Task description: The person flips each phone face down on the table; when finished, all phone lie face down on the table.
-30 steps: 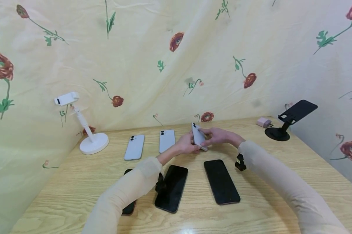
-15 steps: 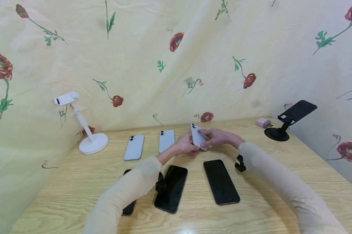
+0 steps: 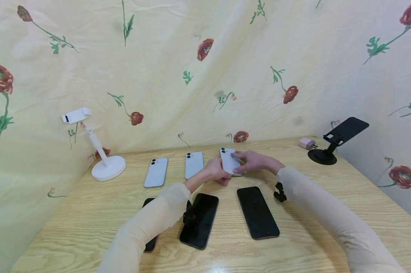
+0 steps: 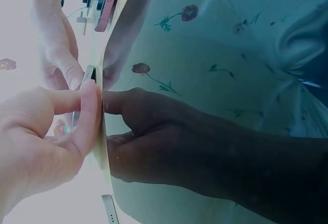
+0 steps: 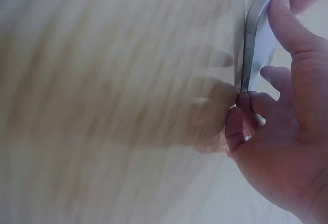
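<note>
A white smartphone (image 3: 228, 161) with its camera side up lies nearly flat at the back middle of the wooden table (image 3: 294, 227). My left hand (image 3: 216, 171) pinches its lower left corner with thumb and finger. On the other side my right hand (image 3: 254, 161) holds it, thumb near the lower end and fingers farther up the edge. In the right wrist view the phone's grey side edge (image 5: 249, 49) sits close to the tabletop, between thumb and fingers. The left wrist view shows the left thumb and a finger meeting at the phone's end (image 4: 89, 73).
Two more white phones, a left one (image 3: 156, 172) and a middle one (image 3: 193, 165), lie back-up in the same row. Nearer lie black-screened phones (image 3: 259, 212) (image 3: 200, 222), one partly under the left sleeve. A white stand (image 3: 109, 168), black stand (image 3: 347, 131) and charger (image 3: 306, 143) flank them.
The held white phone has gone from tilted, raised in both hands, to nearly flat on the table. Both hands have stayed on it and moved little.
</note>
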Demonstrator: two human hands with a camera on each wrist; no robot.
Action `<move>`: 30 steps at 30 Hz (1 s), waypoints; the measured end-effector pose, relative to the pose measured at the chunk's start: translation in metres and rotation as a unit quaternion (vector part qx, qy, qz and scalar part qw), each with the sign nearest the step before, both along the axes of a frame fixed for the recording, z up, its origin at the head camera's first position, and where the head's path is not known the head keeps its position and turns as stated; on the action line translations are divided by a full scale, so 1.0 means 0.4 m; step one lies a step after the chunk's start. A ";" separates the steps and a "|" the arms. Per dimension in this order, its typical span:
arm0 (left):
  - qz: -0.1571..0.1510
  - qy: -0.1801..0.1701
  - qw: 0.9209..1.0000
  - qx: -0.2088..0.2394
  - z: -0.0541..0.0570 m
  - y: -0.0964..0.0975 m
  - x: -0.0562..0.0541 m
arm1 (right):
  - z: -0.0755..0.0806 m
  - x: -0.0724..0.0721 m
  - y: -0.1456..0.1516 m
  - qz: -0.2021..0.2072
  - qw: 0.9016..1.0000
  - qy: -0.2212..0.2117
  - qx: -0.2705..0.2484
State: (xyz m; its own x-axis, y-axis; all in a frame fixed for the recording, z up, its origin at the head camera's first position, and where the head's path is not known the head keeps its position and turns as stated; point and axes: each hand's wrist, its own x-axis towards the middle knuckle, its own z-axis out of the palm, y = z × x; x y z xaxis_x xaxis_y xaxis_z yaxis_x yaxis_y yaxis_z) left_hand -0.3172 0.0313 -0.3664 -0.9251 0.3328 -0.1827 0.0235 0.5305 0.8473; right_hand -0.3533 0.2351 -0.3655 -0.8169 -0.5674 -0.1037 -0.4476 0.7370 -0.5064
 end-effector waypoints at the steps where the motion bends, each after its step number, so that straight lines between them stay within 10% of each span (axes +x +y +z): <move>1: 0.002 -0.001 1.000 -0.004 0.001 0.001 0.001 | 0.001 0.001 0.000 0.001 1.000 0.001 0.000; 17: 0.000 -0.020 1.000 -0.003 0.010 0.003 0.006 | -0.003 0.001 0.003 0.013 1.000 0.004 -0.005; 30: 0.001 0.016 0.994 -0.112 0.020 0.011 0.003 | -0.005 0.004 -0.001 0.010 1.000 0.013 0.018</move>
